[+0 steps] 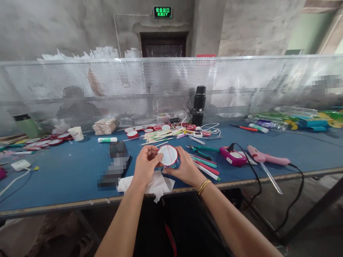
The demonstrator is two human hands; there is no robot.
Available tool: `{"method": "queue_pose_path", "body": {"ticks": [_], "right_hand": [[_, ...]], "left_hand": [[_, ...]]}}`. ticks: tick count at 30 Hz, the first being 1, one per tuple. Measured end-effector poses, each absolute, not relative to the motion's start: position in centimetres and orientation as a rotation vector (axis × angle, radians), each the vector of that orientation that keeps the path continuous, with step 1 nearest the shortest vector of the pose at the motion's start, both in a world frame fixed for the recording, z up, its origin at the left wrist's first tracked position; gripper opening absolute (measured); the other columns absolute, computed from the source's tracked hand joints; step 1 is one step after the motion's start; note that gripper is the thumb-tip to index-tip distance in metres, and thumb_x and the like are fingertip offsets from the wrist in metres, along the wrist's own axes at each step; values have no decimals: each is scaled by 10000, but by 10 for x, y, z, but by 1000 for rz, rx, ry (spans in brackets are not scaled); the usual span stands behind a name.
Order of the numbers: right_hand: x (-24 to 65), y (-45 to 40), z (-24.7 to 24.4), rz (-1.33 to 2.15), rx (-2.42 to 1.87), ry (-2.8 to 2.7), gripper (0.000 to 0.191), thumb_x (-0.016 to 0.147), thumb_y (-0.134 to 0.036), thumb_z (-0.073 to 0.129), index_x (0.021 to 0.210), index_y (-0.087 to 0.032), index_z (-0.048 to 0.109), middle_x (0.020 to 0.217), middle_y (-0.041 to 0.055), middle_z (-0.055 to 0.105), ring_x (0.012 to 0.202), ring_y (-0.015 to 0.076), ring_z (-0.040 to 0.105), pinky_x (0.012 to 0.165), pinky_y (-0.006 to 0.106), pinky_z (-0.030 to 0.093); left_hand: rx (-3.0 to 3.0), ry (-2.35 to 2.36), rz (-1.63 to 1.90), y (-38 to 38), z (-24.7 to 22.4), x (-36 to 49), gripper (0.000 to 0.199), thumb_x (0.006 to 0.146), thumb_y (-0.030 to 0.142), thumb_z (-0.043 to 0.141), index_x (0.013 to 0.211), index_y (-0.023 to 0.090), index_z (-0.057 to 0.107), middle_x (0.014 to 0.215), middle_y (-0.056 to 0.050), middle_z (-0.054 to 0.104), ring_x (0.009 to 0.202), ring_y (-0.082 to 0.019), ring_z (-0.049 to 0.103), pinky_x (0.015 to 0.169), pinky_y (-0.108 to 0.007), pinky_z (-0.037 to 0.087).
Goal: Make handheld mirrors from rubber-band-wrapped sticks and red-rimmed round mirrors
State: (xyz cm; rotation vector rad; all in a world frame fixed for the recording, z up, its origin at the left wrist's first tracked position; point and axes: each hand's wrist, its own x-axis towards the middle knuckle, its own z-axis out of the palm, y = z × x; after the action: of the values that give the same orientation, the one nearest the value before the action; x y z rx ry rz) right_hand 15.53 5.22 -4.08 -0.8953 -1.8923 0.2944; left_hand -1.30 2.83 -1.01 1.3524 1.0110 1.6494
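A round white disc with a red rim (168,155) is held between my two hands above the table's front edge. My left hand (146,164) pinches its left side, thumb on the white face. Around its right side and underneath curls my right hand (185,168). Blue and teal patterning shows on the lower side of the round piece. Beneath my hands lies a crumpled white tissue (161,184). Several capped markers (207,170) lie just right of my right hand, with green-handled pliers (201,153) behind them.
On the blue table (67,168) are a pink glue gun (267,157), a magenta box with a black cable (233,156), a black bottle (199,105), a paper cup (76,133), a glue stick (107,140), wooden sticks (158,135) and red-rimmed discs. A perforated metal screen (121,91) stands behind.
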Motion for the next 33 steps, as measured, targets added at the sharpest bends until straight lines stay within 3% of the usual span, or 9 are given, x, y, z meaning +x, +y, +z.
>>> {"method": "queue_pose_path", "body": {"ticks": [9,14,17,24,29,33], "right_hand": [[155,52,-41,308,-895,-1896,744,598,-458,935,1181,-230,533,1104,68,653,1024,310,635,930,454,475],[155,56,-42,379,-839,-1811,494,707,-405,852,1066,-225,565,998,44,670,908,254,631,832,380,492],[155,61,-45,601,-710,-1741,322,756,-375,795,954,-224,590,888,16,663,800,203,618,737,323,499],[162,72,-50,962,-741,-1314,298,661,-376,821,791,-216,606,733,-10,648,678,165,617,674,310,521],[162,65,-44,998,-721,-1260,357,829,-534,676,1009,-225,683,802,5,657,619,153,602,579,306,523],[159,60,-42,952,-669,-1409,406,866,-478,658,1186,-231,693,708,-12,626,538,145,558,528,303,492]], "left_hand": [[1345,1003,1671,31,-12,-13,366,632,303,837,894,200,604,793,28,633,657,-119,591,550,-229,554],[1343,990,1664,30,-12,-14,373,638,314,836,904,196,601,791,27,637,658,-119,598,549,-229,559],[1328,986,1656,30,-12,-14,394,637,325,842,916,195,597,802,26,640,665,-116,600,553,-226,564],[1356,1007,1702,31,-14,-14,363,670,317,818,932,199,596,789,27,626,656,-120,597,548,-230,556],[1564,1098,1704,35,-19,-14,276,723,287,762,933,201,605,792,15,632,668,-135,590,584,-257,557],[1685,1144,1708,35,-21,-14,209,766,270,721,940,201,628,810,5,652,693,-147,612,617,-264,549]]}}
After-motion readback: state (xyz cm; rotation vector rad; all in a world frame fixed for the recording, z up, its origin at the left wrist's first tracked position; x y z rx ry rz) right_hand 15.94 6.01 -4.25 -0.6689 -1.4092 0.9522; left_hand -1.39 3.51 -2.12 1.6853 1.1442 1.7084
